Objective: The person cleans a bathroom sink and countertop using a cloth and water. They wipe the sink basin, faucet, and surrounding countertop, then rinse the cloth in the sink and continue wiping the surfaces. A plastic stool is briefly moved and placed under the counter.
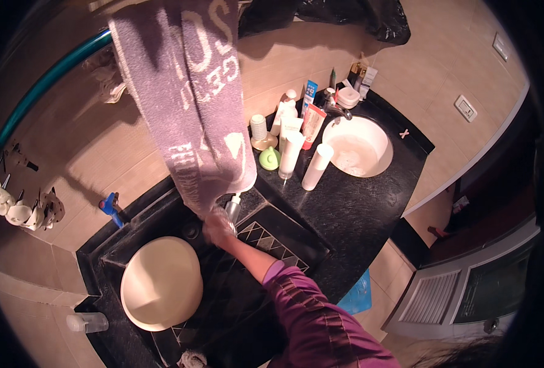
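Note:
A greyish-purple towel (pixel 193 106) with pale lettering hangs down the wall from the top of the picture. My right hand (pixel 217 227), blurred, grips its lower end, where the cloth narrows into a gathered fold. Something pale and shiny shows around the wrist. Right behind the hand stands a silvery bottle (pixel 233 207) with a pale spout, partly covered. Below and left of the hand, a cream plastic basin (pixel 161 285) rests in a black stone recess (pixel 235 294). A purple sleeve (pixel 318 317) covers my forearm to near the elbow. My left hand is out of view.
A white round washbasin (pixel 358 146) with a metal tap (pixel 338 106) holds cloudy water. Several tubes and bottles (pixel 291 154) crowd the black counter (pixel 345 221). A blue-handled valve (pixel 110 204) juts from the wall. A clear cup (pixel 87 322) stands at left. A louvred door (pixel 430 299) is at right.

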{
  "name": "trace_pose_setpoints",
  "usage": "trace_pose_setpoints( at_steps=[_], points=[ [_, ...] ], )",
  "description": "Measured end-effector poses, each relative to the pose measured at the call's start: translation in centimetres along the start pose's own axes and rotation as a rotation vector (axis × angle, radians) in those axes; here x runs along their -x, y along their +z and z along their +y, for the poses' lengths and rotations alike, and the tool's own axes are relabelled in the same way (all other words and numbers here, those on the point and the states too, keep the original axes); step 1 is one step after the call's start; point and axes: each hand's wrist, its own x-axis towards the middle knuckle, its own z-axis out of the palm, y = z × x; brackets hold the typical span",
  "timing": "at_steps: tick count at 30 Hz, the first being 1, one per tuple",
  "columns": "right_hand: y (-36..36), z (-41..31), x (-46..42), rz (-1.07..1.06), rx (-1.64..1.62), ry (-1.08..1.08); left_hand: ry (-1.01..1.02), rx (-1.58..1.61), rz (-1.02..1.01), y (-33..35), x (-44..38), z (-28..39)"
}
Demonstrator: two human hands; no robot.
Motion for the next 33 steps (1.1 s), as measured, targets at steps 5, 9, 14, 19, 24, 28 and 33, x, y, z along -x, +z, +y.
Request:
trace_pose_setpoints(
  at_steps=[5, 9, 14, 19, 24, 28, 33],
  points=[
    [2.3, 0.8, 4.1, -0.357, 0.476, -0.300, 0.006, -0.009, 0.008, 0.1, 0.0, -0.1],
    [-2.5, -1.7, 2.1, -0.575, 0.253, -0.036, -0.006, -0.030, 0.006, 0.0, 0.1, -0.3],
    [-6.0, 1.5, -2.2, -0.022, 0.321, 0.435, 0.009, -0.057, 0.011, 0.2, -0.3, -0.1],
    [-3.0, 3.2, -3.0, -0.151, 0.107, 0.691, 0.047, -0.102, 0.063, 0.4, -0.7, 0.3],
    [-0.8, 9.4, -3.7, -0.239, -0.433, 0.704, 0.094, -0.183, 0.115, 0.4, -1.1, 0.6],
    [-9.2, 9.0, -1.9, -0.631, -1.139, 0.467, 0.106, -0.404, 0.237, -0.1, -0.3, 0.9],
    [-15.7, 6.1, 0.1, -0.851, -1.671, 0.346, -0.024, -0.716, 0.465, 0.6, -0.8, 2.9]
  ],
)
